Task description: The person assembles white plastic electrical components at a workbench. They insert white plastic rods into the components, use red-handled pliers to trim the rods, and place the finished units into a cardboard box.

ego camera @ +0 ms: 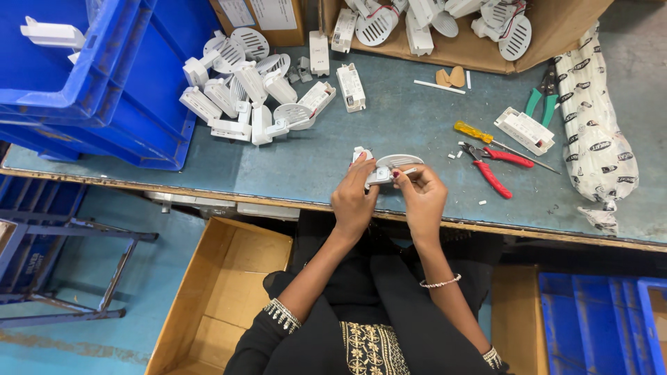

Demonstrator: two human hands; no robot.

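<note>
My left hand (pixel 353 198) and my right hand (pixel 420 196) meet over the near edge of the blue-grey workbench (pixel 313 163). Together they hold a small white plastic light fitting (pixel 386 169), with a slotted round disc at its far end and a boxy body. Left fingers pinch the boxy part; right fingertips press on the end below the disc. A pile of the same white fittings (pixel 246 94) lies further back on the left.
Red-handled pliers (pixel 492 167), a yellow-handled screwdriver (pixel 486 137), green-handled pliers (pixel 543 97) and a white driver box (pixel 525 130) lie to the right. A printed plastic bag (pixel 596 135), a cardboard box of fittings (pixel 472 52), blue crates (pixel 90 76) and an open carton (pixel 222 292) surround the bench.
</note>
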